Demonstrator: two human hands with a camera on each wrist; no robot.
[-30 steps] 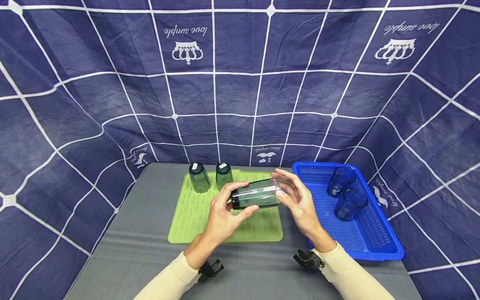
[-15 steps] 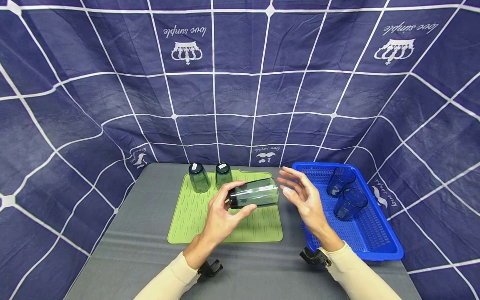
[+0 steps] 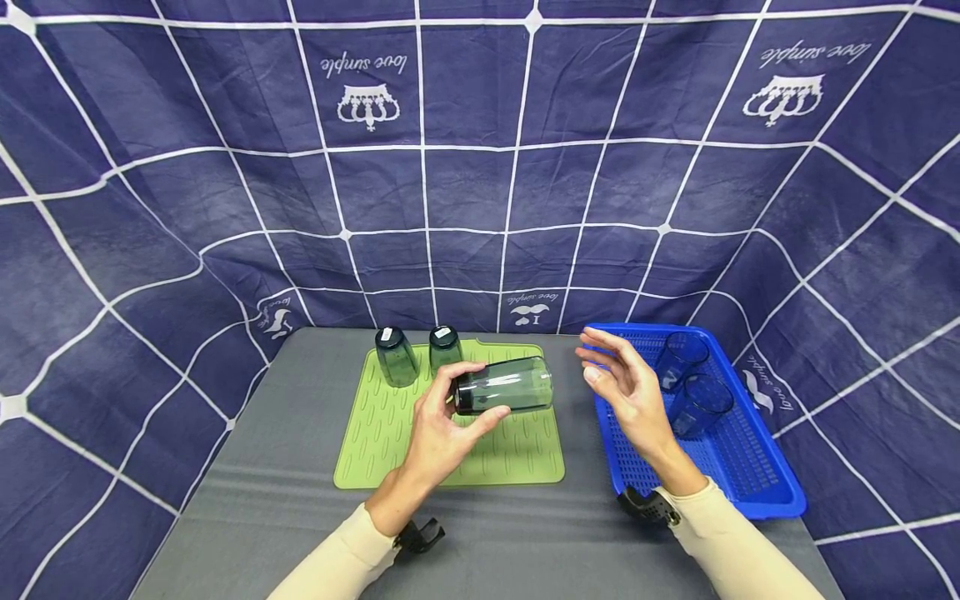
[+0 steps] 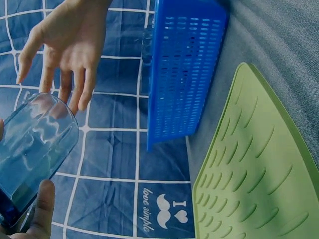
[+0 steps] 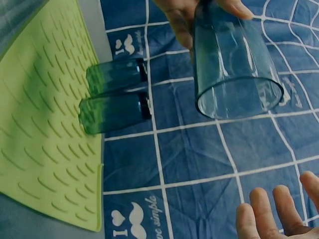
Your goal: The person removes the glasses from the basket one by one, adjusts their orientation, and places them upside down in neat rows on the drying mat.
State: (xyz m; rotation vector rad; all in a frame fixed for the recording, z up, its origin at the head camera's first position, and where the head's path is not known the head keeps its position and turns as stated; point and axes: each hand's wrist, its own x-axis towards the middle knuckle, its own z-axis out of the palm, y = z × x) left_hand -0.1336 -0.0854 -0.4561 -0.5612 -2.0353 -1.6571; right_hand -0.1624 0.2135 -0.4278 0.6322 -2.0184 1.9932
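Observation:
A clear, dark-tinted drinking glass (image 3: pixel 506 386) lies nearly sideways in my left hand (image 3: pixel 444 425), above the green mat. Thumb and fingers grip it near its thick base, and its open rim points right. My right hand (image 3: pixel 626 392) hovers apart from the rim with fingers spread, holding nothing, beside the blue basket. In the right wrist view the rim of the glass (image 5: pixel 239 94) faces the camera. The left wrist view has the right hand (image 4: pixel 70 50) just past the rim of the glass (image 4: pixel 37 139).
Two matching glasses (image 3: pixel 397 358) (image 3: pixel 446 350) stand upside down at the back left of the green drying mat (image 3: pixel 375 450). Two more glasses (image 3: pixel 681 360) (image 3: pixel 701 406) stand in the blue plastic basket (image 3: pixel 780 492) on the right. A patterned blue cloth (image 3: pixel 480 192) hangs behind the grey table.
My right hand has let go of the rim and moved right, toward the basket. The glass, still gripped by my left hand, has shifted slightly left.

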